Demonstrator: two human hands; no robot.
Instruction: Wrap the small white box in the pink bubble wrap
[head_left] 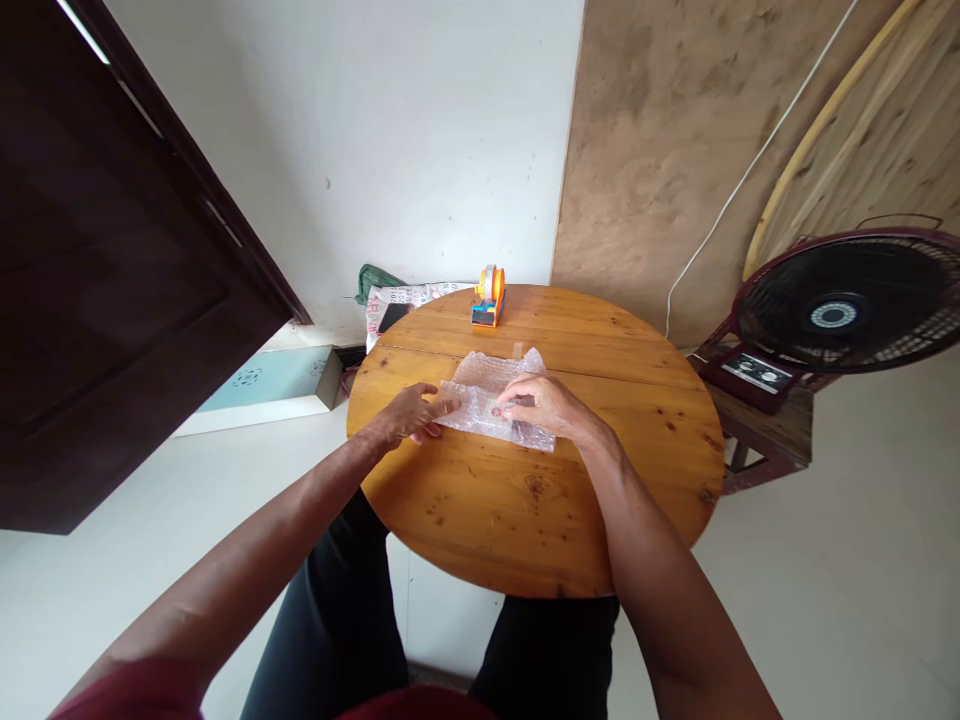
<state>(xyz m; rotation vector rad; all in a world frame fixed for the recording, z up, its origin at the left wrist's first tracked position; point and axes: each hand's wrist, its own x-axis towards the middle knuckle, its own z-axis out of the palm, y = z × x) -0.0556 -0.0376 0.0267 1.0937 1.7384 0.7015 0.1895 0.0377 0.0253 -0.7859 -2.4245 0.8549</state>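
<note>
A sheet of clear bubble wrap [480, 410] lies on the round wooden table [525, 510], with a small reddish mark showing through it near its middle. My left hand [417, 412] is at the wrap's left end, fingers apart, with the fingertips touching its edge. Over the right part of the wrap is my right hand [541, 402], its fingers curled and thumb close to them; what they hold, if anything, is too small to make out. A short piece of clear tape [517, 351] shows just behind the wrap.
An orange and blue tape dispenser [489, 298] stands at the table's back edge. To the right, a dark fan [834, 315] rests on a wooden stand. A printed white sack [381, 308] and a light blue box [266, 380] are beyond the left side.
</note>
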